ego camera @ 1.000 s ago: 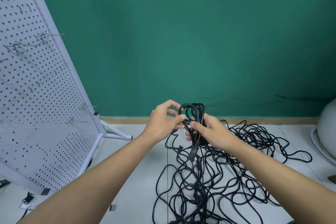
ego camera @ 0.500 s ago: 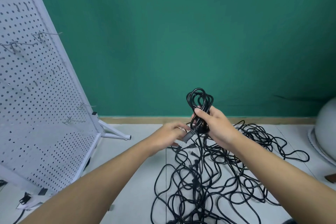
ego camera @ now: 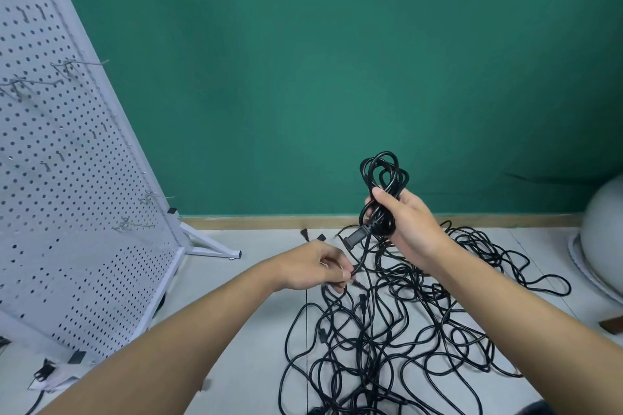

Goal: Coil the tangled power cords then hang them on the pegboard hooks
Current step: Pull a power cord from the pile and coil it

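Glossy black cords (ego camera: 387,340), perforated metal pegboard (ego camera: 67,212)

left forearm (ego camera: 188,330) bare | right forearm (ego camera: 505,310) bare | left grip (ego camera: 310,267) bare | right grip (ego camera: 408,229) bare, thumbnail short

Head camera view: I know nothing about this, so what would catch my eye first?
Probably the big tangle of black cords sprawled on the floor, centre right. Just above it the right hand grips a coiled cord raised against the green wall, while the left hand pinches a strand just below it. On the left stands a white pegboard with empty wire hooks.
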